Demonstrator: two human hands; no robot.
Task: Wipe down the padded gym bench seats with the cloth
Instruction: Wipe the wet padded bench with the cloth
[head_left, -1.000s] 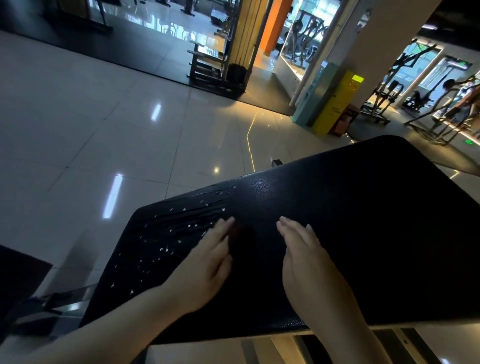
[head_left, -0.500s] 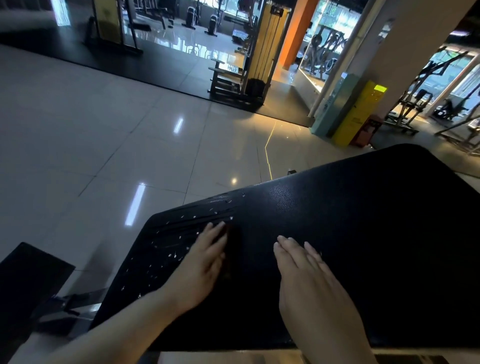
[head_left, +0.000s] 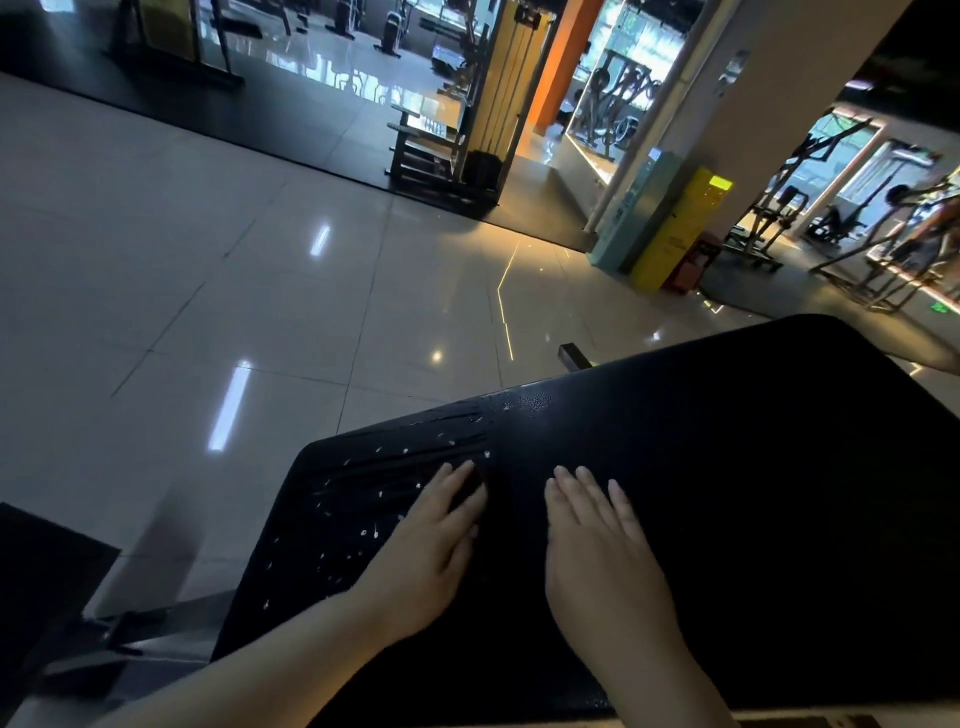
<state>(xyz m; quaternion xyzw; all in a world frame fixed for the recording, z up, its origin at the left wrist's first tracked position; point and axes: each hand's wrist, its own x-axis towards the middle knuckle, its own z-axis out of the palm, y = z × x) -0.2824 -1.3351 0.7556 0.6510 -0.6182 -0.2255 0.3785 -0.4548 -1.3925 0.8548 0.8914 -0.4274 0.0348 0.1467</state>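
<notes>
both hands flat, fingers extended, on the black padded bench (head_left: 727, 467): left hand (head_left: 426, 556) pressing a dark cloth (head_left: 470, 486), right hand (head_left: 602, 551) grasping nothing; droplets (head_left: 363, 530) at left.

Both hands lie flat on the padded bench (head_left: 727, 467), left hand (head_left: 431, 551) just beside right hand (head_left: 602, 551); droplets (head_left: 363, 499) sit left of the left hand; tiled floor (head_left: 234, 312) stretches beyond; a cable machine (head_left: 467, 130) stands farther back.

Both hands flat on black padded worktop (head_left: 727, 467): left hand (head_left: 426, 551) pressing dark cloth (head_left: 470, 486), right hand (head_left: 602, 551) just beside at 3 o'clock. Droplets (head_left: 363, 499) at 9 o'clock of left hand.
</notes>
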